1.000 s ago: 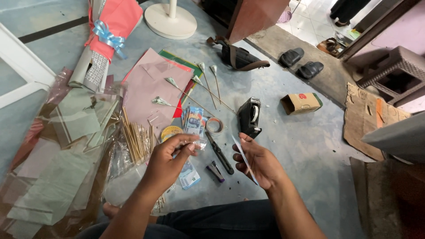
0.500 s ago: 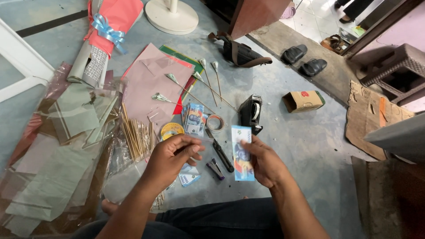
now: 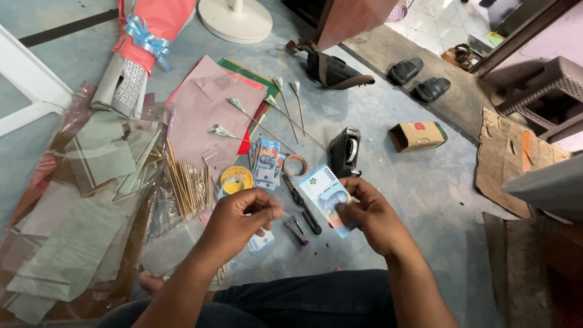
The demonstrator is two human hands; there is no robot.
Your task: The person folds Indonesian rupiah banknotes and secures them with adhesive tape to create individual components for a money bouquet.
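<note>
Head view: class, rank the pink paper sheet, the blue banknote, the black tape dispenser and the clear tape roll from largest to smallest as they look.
1. pink paper sheet
2. blue banknote in the right hand, nearer the camera, so unsure against
3. black tape dispenser
4. clear tape roll

The floor (image 3: 395,200) lies bare to the right of the right hand (image 3: 370,222), out toward the small cardboard box (image 3: 418,135) and the flattened cardboard (image 3: 516,164) near the right edge. Just ahead of both hands, passage is blocked by scissors (image 3: 302,209), a stapler (image 3: 296,229), a tape ring (image 3: 296,165), a yellow tape roll (image 3: 236,179), a stack of banknotes (image 3: 266,161) and a black tape dispenser (image 3: 345,152). Left of the left hand (image 3: 240,222), bamboo sticks (image 3: 182,182) and plastic sheets (image 3: 79,231) crowd the floor to its left edge.
</note>
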